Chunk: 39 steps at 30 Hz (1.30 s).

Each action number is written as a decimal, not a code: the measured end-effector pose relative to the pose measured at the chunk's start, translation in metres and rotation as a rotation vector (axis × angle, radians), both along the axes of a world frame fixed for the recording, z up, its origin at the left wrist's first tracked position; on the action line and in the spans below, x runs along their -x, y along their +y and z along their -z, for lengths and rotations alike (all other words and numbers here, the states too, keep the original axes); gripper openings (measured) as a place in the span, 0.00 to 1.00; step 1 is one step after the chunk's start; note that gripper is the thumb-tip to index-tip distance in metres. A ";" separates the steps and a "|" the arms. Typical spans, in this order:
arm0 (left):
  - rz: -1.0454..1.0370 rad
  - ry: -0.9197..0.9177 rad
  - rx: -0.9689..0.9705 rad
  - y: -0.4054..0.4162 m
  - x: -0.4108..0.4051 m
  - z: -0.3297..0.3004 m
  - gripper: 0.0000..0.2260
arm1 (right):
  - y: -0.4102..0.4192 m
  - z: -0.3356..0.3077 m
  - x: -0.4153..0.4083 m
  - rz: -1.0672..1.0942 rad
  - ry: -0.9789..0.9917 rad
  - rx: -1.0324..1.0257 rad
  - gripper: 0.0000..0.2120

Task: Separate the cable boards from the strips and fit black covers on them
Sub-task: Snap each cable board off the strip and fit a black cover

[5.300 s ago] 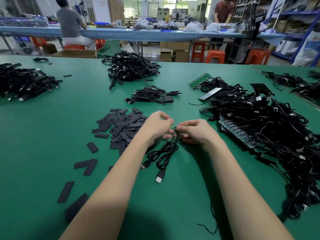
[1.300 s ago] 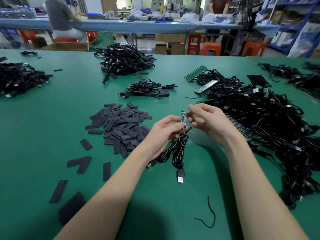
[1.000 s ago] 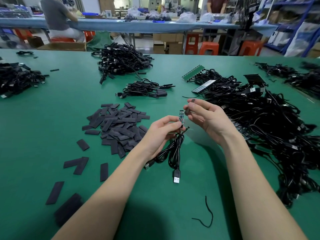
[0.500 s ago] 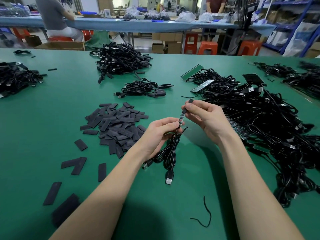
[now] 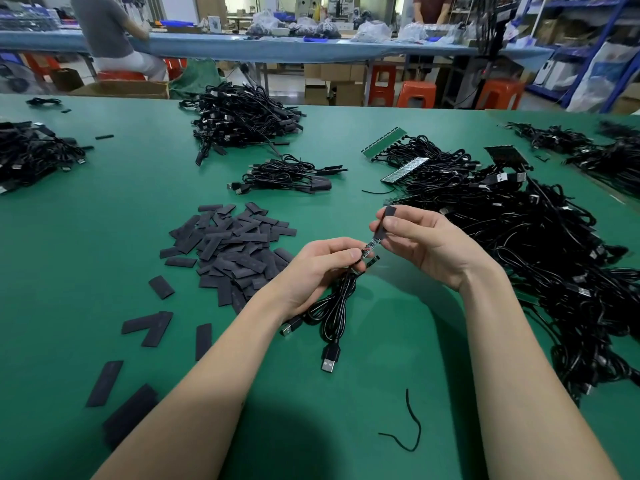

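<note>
Black cover (image 5: 384, 223) is pinched between my right hand's (image 5: 426, 244) thumb and forefinger, now sleeved over most of the cable board (image 5: 370, 244); half a second ago it capped only the tip. My left hand (image 5: 318, 268) pinches the board's base, curled around one coiled cable (image 5: 334, 306) with two USB plugs showing. Loose covers (image 5: 228, 247) lie piled at 10 o'clock on the green table (image 5: 86, 237); uncounted.
</note>
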<state>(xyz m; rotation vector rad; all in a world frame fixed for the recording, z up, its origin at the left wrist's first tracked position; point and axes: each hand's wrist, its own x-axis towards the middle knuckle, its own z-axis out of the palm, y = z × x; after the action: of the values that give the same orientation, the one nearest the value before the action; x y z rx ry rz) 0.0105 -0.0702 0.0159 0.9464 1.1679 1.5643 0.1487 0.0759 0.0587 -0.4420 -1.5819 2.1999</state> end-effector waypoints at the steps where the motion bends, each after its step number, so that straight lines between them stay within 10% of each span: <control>1: -0.004 -0.011 -0.006 0.000 0.000 0.000 0.05 | 0.000 0.001 0.000 -0.003 0.020 0.003 0.07; 19: -0.096 -0.123 -0.032 0.000 0.000 -0.002 0.06 | -0.005 0.003 0.007 -0.062 -0.059 -0.151 0.10; 39: -0.315 0.224 -0.087 0.005 -0.003 0.006 0.04 | -0.003 0.010 0.012 0.097 -0.106 -0.026 0.04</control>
<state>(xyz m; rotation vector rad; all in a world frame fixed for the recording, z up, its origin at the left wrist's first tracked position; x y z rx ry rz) 0.0132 -0.0656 0.0102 1.0541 1.4728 1.8040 0.1368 0.0734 0.0490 -0.6236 -1.6064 2.1125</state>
